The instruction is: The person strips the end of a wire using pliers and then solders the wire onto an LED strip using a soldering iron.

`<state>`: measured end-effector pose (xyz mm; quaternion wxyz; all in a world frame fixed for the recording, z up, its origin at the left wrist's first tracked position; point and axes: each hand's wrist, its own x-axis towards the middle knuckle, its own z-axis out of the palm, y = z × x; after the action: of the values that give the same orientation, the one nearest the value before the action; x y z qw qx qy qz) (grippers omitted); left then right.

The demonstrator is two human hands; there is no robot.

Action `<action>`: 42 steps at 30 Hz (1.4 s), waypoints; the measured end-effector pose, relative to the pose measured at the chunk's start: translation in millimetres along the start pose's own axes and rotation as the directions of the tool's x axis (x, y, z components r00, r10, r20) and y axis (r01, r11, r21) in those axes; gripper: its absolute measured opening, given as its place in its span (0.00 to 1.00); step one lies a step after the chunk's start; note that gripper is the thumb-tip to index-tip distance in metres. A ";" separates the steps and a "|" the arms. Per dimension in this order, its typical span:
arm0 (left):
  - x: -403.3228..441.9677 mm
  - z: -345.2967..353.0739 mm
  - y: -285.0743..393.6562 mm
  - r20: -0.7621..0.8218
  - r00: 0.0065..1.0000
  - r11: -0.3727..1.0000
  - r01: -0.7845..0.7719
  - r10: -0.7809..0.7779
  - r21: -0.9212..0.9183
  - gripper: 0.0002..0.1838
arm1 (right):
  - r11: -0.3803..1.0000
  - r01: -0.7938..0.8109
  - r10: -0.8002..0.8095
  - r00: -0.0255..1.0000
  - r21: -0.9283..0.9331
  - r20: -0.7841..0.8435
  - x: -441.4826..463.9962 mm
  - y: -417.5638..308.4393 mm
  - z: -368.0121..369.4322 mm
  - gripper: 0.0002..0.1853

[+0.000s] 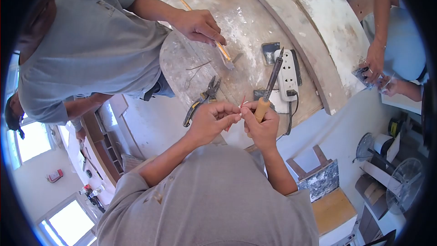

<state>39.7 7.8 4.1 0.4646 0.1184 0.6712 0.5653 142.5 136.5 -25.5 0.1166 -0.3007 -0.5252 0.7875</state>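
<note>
My left hand (211,122) is closed in a pinch on a thin red wire (243,99), part of which is covered by fingertips. Almost touching it, my right hand (264,126) is wrapped round the wooden handle of a soldering iron (274,76), whose dark tip points up and away from me. The right thumb and finger also meet near the wire; whether they pinch it I cannot tell. Just beyond my left hand lie pliers (200,102) with yellow-and-black handles, jaws apart. A white power strip (287,74) with a black plug sits behind the iron.
Across the worn table (182,59), another person's hand (199,25) holds a long yellow stick (223,51). A dark flat device (270,53) lies beside the power strip. At right, another person's hands (377,66) work by a whitish board (334,36). A fan (404,186) stands lower right.
</note>
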 end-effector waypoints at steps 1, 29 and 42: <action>-1.9 -1.4 -3.5 -0.007 1.000 1.000 -0.007 0.007 0.011 0.09 | 1.000 0.010 -0.010 1.000 0.001 0.005 -0.5 -0.2 1.5 0.08; -28.0 -31.8 0.8 0.156 0.941 0.954 -0.295 0.299 -0.049 0.12 | 0.954 0.266 -0.291 0.932 -0.137 -0.217 -54.4 -20.9 40.0 0.07; -52.9 -18.3 8.5 0.051 0.974 0.975 -0.221 0.221 -0.003 0.10 | 0.978 0.209 -0.210 0.977 0.012 0.037 -42.2 -38.1 35.2 0.10</action>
<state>51.3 -37.5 36.1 0.4159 0.2073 0.6426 0.6092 149.9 104.8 32.9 0.1902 -0.2282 -0.5528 0.7786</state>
